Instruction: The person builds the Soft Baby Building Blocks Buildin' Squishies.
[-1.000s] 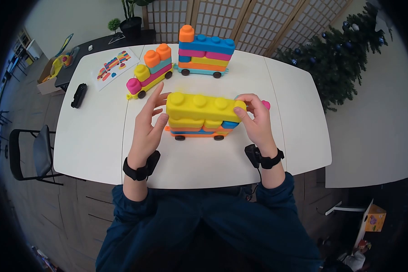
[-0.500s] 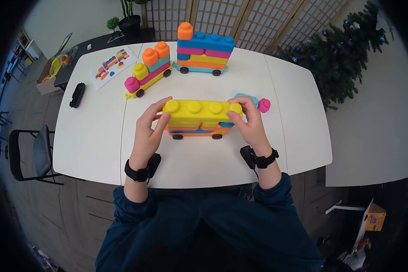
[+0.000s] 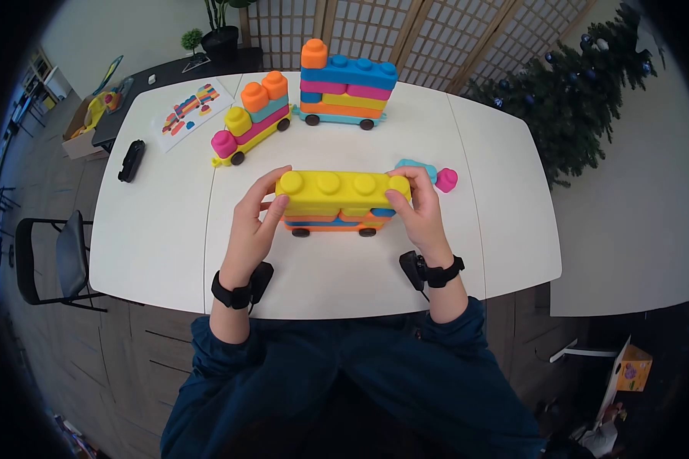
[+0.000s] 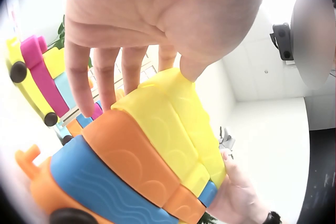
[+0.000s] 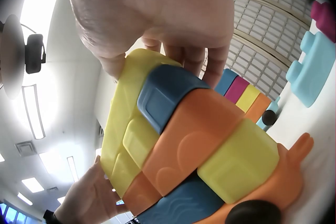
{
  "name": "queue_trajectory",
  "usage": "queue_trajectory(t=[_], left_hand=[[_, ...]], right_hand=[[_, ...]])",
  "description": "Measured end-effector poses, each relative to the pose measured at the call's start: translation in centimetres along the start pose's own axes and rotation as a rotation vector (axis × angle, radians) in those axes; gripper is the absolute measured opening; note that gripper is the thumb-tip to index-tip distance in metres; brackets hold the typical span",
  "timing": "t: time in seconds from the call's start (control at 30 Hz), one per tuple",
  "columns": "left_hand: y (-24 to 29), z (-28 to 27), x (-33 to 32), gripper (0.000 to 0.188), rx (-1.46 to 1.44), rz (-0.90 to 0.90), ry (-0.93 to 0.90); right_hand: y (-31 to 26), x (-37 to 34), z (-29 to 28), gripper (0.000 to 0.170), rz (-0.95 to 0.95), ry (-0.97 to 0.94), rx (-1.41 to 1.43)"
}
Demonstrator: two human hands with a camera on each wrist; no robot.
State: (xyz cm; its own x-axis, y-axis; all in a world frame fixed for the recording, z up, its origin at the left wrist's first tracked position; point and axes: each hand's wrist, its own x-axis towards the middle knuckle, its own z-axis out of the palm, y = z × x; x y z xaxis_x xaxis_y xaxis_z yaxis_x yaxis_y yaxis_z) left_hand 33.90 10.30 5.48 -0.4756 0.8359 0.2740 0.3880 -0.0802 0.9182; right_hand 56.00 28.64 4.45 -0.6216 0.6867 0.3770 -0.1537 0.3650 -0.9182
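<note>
A long yellow building block (image 3: pixel 341 188) with a row of studs lies on top of a stacked toy wagon (image 3: pixel 325 222), flush over its layers. The wagon has yellow, orange and blue blocks on an orange wheeled base (image 5: pixel 286 174). My left hand (image 3: pixel 254 222) grips the yellow block's left end, thumb on the near side and fingers behind. At the opposite end my right hand (image 3: pixel 425 218) holds it the same way, its thumb (image 5: pixel 111 66) against the near side. Right under that end sits a small blue block (image 5: pixel 170 90).
Behind stand a finished-looking block wagon (image 3: pixel 344 96) and a smaller block car (image 3: pixel 254 122). A light blue block (image 3: pixel 417 166) and a pink block (image 3: pixel 446 180) lie beyond my right hand. A picture sheet (image 3: pixel 191 115) and a black case (image 3: pixel 132 161) are at the table's left.
The yellow block has come down level onto the stack and shifted slightly left. My left hand, earlier apart from it, has closed on its left end. My right hand moved left with it.
</note>
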Motion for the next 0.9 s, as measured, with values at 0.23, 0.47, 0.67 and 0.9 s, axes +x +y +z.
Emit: queue_trajectory(t=[0.23,0.47,0.67,0.9], left_hand=[[0.07,0.05,-0.03,0.039,0.014,-0.001,0.001],[0.13,0.21,-0.01,0.039,0.025,0.013,0.013],[0.16,0.19,-0.02,0.038,0.028,0.015,0.013],[0.20,0.17,0.02,0.038,0.031,0.018,0.013]], right_hand=[[0.52,-0.05,0.04,0.029,0.010,0.004,0.029],[0.64,-0.13,0.02,0.030,0.021,0.000,0.052],[0.62,-0.18,0.05,0.030,0.026,0.000,0.055],[0.76,-0.21,0.04,0.030,0.026,-0.001,0.058]])
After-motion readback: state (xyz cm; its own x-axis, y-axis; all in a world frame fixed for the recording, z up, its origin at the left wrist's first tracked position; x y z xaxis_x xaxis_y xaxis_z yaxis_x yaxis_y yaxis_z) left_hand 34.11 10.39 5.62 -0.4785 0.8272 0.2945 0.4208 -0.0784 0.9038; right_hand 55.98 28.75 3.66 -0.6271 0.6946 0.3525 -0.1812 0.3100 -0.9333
